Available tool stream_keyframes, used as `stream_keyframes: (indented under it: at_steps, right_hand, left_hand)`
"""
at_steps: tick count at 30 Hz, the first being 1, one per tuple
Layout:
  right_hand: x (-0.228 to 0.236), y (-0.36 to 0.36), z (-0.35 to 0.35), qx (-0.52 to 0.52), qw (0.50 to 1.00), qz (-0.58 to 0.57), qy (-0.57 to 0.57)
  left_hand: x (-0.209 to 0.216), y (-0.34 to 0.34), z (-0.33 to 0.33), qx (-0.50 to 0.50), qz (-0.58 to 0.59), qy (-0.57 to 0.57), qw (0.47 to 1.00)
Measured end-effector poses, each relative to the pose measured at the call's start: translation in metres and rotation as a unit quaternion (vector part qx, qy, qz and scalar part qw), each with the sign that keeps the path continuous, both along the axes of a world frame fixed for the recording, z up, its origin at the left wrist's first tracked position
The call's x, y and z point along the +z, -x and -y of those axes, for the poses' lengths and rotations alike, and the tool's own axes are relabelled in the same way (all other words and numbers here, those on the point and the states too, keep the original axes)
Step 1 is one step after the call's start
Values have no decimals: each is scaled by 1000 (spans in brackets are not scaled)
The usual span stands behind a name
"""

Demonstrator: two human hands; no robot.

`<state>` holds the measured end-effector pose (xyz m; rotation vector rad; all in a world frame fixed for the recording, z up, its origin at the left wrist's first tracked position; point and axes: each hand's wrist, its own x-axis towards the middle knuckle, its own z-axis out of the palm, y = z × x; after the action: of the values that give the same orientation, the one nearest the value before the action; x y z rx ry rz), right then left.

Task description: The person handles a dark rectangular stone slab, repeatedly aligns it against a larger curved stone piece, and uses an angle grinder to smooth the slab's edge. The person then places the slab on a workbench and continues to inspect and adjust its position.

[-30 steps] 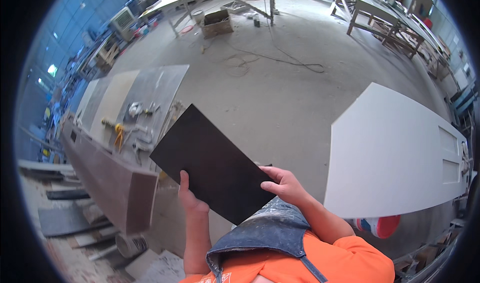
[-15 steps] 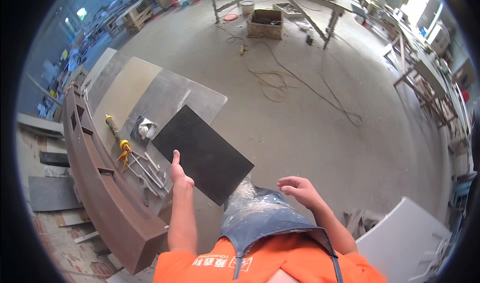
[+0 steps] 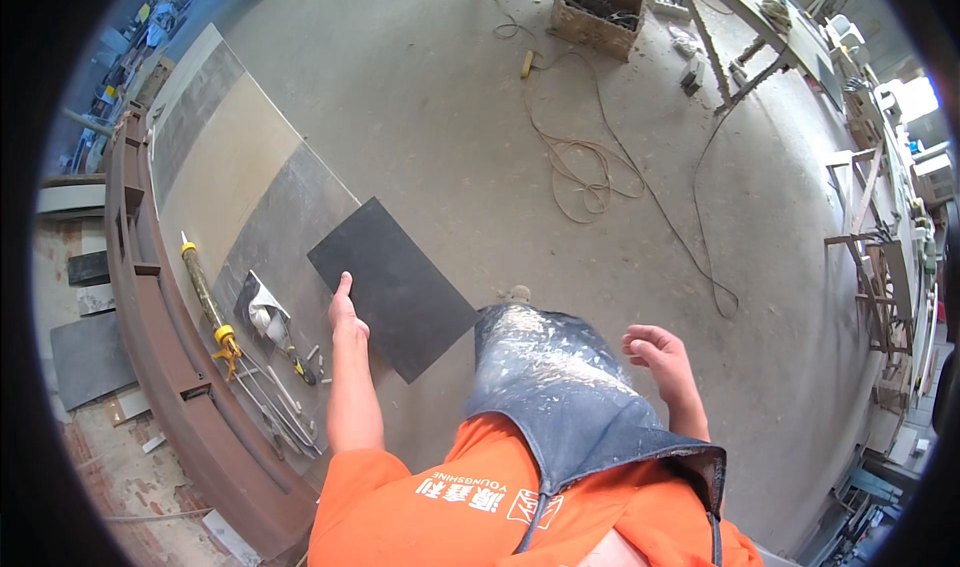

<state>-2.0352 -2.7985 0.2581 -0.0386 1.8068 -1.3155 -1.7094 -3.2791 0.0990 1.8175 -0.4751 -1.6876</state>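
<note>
A dark grey rectangular panel (image 3: 400, 287) is held out in front of me by its near left edge. My left hand (image 3: 347, 314) grips it with the thumb on top; the fingers underneath are hidden. My right hand (image 3: 660, 355) hangs in the air at my right side, holding nothing, its fingers loosely curled and a little apart. Left of the panel, a caulking gun (image 3: 210, 302) with yellow ends lies on the large board leaning low at my left. Beside it are a crumpled white wrapping (image 3: 268, 317) on a dark sheet, a scraper-like tool (image 3: 300, 365) and several thin rods (image 3: 275, 407).
A long brown steel beam (image 3: 165, 317) runs along my left, next to the large striped board (image 3: 235, 157). Cables (image 3: 590, 177) lie looped on the floor ahead. Farther off stands a dirty crate (image 3: 600, 17) near table legs. Cluttered racks (image 3: 870, 237) line the right side.
My view has turned and tipped downward, so the floor things shift. The panel stays in my left hand. My right hand is now farther out to the right, away from the panel.
</note>
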Motion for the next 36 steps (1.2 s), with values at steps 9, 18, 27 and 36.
stream_keyframes:
  at_steps: [9, 18, 27, 36]
  right_hand:
    - [-22, 196, 47, 92, 995, 35, -22]
    - [2, 482, 68, 171, 984, -30, 36]
    - [9, 785, 90, 21, 990, -38, 137]
    - [44, 1072, 51, -154, 978, -122, 75]
  left_hand:
    - [28, 17, 11, -300, 578, 53, 757]
    - [107, 193, -85, -291, 708, 77, 639]
    - [-36, 427, -150, -494, 576, -8, 651]
    - [4, 773, -65, -520, 387, 145, 748]
